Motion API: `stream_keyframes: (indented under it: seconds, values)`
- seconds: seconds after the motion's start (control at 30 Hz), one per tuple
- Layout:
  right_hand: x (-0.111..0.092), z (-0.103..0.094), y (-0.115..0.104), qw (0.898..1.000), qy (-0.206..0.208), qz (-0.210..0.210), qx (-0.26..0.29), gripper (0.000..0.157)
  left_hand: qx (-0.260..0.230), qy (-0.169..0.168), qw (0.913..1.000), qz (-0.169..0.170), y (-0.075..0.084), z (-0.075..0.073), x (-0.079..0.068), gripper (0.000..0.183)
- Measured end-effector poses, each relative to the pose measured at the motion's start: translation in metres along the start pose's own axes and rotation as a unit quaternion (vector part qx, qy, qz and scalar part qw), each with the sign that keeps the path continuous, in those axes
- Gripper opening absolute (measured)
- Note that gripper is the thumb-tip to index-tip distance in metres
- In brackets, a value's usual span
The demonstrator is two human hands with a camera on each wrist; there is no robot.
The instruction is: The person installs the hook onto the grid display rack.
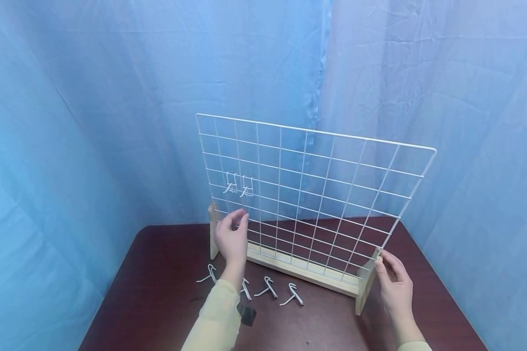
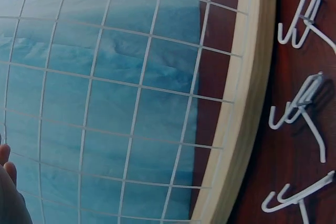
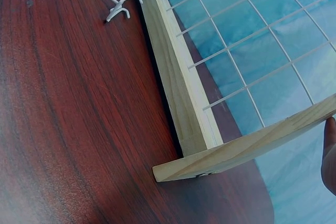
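Note:
A white wire grid panel (image 1: 307, 175) stands upright in a pale wooden stand (image 1: 290, 265). My right hand (image 1: 395, 287) pinches the top of the stand's right upright (image 1: 365, 287), where the grid's edge meets it. In front of the grid's lower left is my left hand (image 1: 232, 241), thumb and forefinger tips close together right at a wire. Whether it pinches the wire I cannot tell. Just above it, two white wire hooks hang side by side, a left hook (image 1: 231, 187) and a right hook (image 1: 247, 191). In the left wrist view only fingertips (image 2: 8, 169) show.
Several loose white hooks lie in a row on the dark red table (image 1: 325, 331) before the stand, among them a right-end hook (image 1: 293, 295) and a left-end hook (image 1: 209, 274). Blue curtains (image 1: 158, 97) hang behind and at both sides.

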State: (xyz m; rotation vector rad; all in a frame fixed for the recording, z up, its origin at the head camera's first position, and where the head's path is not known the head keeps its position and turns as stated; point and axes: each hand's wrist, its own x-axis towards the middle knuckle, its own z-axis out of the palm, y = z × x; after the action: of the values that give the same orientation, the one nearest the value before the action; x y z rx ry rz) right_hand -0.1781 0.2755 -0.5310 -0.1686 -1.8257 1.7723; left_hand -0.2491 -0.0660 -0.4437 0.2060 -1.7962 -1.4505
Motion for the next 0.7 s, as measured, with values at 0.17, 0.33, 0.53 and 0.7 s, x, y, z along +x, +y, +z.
stream_keyframes:
  seconds: [0.17,0.33,0.53,0.7]
  values:
    - [-0.001,0.001,-0.002,1.0,0.003,0.009,-0.004,0.035,0.0,-0.011,0.9999,-0.009,-0.013,-0.003,-0.009,0.012]
    - [-0.002,0.002,-0.007,1.0,0.002,0.006,-0.001,0.034,-0.001,-0.026,0.9994,-0.025,-0.025,-0.005,-0.017,0.013]
    - [-0.001,0.001,-0.005,1.0,0.003,0.008,0.014,0.034,0.016,-0.038,0.9983,-0.043,-0.039,-0.01,-0.026,0.015]
    - [0.0,0.0,0.001,1.0,-0.001,0.002,0.013,0.035,0.049,-0.044,0.9961,-0.058,-0.055,-0.014,-0.031,0.016]
